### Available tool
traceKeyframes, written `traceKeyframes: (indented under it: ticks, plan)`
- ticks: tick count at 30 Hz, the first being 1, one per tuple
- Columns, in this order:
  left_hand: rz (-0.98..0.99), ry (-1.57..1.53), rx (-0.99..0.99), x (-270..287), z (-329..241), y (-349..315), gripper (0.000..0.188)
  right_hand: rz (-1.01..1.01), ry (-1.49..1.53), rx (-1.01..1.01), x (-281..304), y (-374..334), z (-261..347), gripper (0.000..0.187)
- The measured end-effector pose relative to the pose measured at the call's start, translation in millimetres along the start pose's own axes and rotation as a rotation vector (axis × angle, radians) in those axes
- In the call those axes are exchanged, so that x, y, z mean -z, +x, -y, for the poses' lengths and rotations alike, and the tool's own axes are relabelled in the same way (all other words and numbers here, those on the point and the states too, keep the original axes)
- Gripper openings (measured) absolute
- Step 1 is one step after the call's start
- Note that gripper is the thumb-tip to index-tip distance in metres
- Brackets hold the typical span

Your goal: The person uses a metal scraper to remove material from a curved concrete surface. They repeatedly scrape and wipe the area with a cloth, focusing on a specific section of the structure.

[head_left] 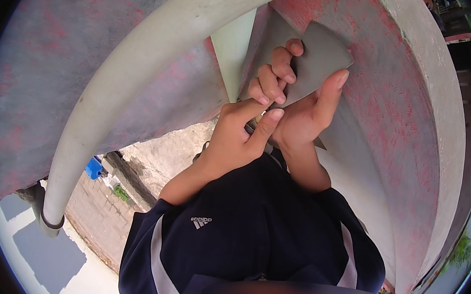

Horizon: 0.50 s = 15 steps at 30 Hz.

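My right hand [306,111] is turned palm up, with its fingers curled over one edge of a stiff grey sheet [324,57] and its thumb along the opposite edge. The sheet is flat, with a cut corner pointing right; its exact kind does not show. My left hand [240,128] is closed just below the right fingers, its thumb and forefinger pinched together against the right palm. Something small and partly shiny shows between the hands, too hidden to name. Another grey corner sticks out below the right wrist.
A thick pale curved tube [125,59] arches across the left side. Large curved panels with patchy grey and red surfaces [386,87] rise on both sides. Lower left are brick paving [95,210], a blue object [93,168] and a concrete edge.
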<state>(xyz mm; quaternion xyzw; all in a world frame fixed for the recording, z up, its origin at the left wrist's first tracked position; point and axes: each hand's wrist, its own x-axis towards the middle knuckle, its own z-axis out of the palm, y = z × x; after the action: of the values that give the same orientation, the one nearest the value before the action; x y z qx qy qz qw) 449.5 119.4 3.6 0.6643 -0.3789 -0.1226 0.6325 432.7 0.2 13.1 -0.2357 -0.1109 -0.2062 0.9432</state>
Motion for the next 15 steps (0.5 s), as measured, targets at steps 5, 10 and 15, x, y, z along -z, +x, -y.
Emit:
traceKeyframes:
  ticks: [5,10,15]
  plan:
    - [-0.078,-0.023,0.136,0.0,4.9,-1.1,0.023,-0.132,-0.068,-0.047,0.5,-3.8,-1.2,0.072]
    - [-0.026,0.022,-0.004,1.9,4.9,-7.3,0.023,-0.027,0.050,0.027,3.9,-12.7,-6.9,0.072]
    - [0.021,0.062,0.114,2.0,2.8,-7.8,0.021,-0.052,0.058,0.014,7.5,-12.5,-7.4,0.073]
